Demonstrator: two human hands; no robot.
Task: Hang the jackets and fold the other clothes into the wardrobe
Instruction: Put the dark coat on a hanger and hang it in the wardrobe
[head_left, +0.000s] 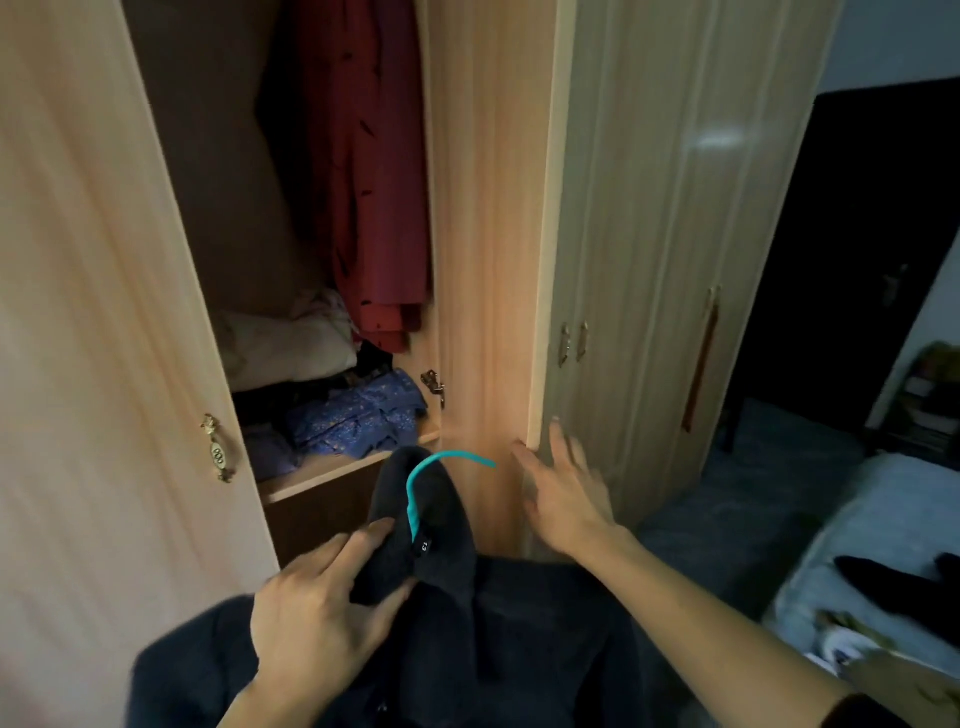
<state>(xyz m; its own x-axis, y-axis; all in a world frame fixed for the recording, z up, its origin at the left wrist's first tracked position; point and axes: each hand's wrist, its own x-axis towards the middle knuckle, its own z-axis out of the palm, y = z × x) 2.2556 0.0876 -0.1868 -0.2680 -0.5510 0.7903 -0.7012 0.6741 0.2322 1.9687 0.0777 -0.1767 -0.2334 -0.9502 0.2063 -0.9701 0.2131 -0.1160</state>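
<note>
Two hands (322, 608) (563, 493), one jacket (519, 649), one hanger (457, 455)

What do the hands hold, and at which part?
The left hand grips the dark jacket at its collar, beside the teal hanger hook. The right hand holds nothing, fingers spread by the wardrobe door.

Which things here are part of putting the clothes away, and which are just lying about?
For the job: dark jacket, teal hanger, left hand gripping the jacket, right hand, open wardrobe, probably the black garment on the bed.
Just lying about: closed cream doors, cluttered shelf at far right, red garment already hanging.
</note>
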